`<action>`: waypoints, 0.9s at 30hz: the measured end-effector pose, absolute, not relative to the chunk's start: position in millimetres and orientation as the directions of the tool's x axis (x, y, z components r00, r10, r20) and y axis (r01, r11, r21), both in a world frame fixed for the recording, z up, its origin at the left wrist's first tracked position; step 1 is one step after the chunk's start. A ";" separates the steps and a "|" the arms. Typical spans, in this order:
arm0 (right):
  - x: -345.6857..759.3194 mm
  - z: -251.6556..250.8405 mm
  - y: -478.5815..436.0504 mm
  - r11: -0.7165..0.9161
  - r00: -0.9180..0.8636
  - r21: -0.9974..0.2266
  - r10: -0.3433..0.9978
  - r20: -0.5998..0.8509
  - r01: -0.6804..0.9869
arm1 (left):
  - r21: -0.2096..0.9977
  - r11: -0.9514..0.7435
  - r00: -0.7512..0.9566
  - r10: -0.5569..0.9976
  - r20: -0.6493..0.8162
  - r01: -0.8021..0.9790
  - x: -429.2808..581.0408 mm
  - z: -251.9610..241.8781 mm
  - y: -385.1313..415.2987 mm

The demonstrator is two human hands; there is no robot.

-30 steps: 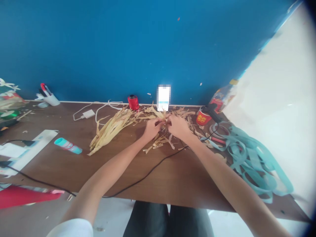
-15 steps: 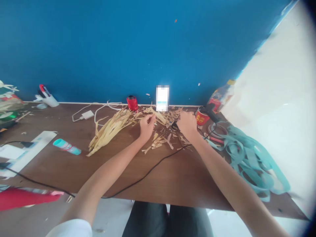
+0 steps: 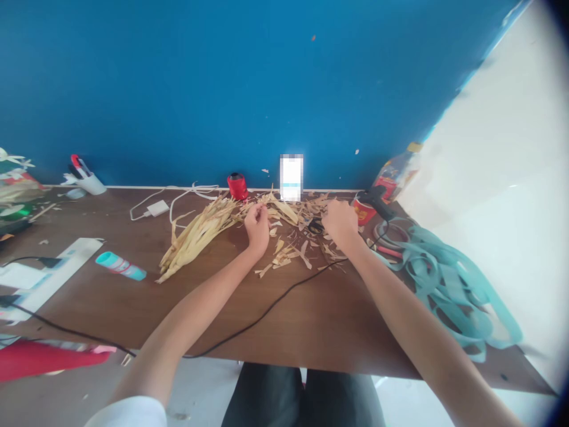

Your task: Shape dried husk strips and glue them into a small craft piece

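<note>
Severally listed: left hand (image 3: 258, 226), curled, contents indiscernible; right hand (image 3: 341, 222), likewise; between them lay dry husk scraps (image 3: 288, 212), whose brittle look favoured light pinching.

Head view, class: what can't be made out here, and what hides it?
In the head view:
Whether the right hand holds anything: hidden by its own back.
Whether the left hand pinches anything: too small and blurred.
Bright panel: content lost to glare and coarse pixels.
Red cup: partly covered by the black tool.
Power strip: near end cut off by the left edge.
</note>
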State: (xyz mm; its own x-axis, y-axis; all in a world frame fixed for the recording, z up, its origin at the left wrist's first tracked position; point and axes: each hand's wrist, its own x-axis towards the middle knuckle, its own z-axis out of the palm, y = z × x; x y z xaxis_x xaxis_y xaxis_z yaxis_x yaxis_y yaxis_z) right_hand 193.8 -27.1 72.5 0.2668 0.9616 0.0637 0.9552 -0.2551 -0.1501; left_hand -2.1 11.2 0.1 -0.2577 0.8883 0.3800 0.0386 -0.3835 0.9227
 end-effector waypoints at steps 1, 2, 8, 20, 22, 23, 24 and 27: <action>194.9 71.9 -26.9 -0.262 0.276 -0.144 0.958 0.081 0.954 | 0.922 -0.385 -0.255 0.888 0.382 0.039 -2.0 -0.1 11.3; 196.5 71.4 -26.8 -0.272 0.287 -0.135 0.952 0.108 0.953 | 0.921 -0.388 -0.246 0.889 0.386 0.041 -1.8 0.0 11.1; 206.0 70.5 -26.9 -0.301 0.317 -0.114 0.934 0.166 0.947 | 0.931 -0.364 -0.284 0.897 0.340 -0.035 -2.2 0.8 12.6; 182.3 71.0 -28.4 0.064 0.111 -0.518 0.947 0.301 0.853 | 0.905 -0.415 0.010 0.909 0.416 0.094 3.4 3.3 0.8; 178.7 72.9 -28.8 0.172 0.012 -0.730 0.971 0.240 0.662 | 0.882 -0.456 0.096 0.889 0.447 0.119 4.1 2.3 0.3; 176.8 73.2 -29.0 0.185 -0.041 -0.805 0.980 0.196 0.563 | 0.870 -0.476 0.137 0.877 0.460 0.127 4.5 1.7 0.1; 175.1 73.1 -29.2 0.183 -0.088 -0.855 0.983 0.160 0.484 | 0.859 -0.494 0.174 0.865 0.471 0.132 4.9 1.1 -0.3; 174.2 70.4 -27.9 0.175 -0.121 -0.911 0.983 0.139 0.374 | 0.852 -0.507 0.249 0.848 0.467 0.131 6.0 2.8 -2.0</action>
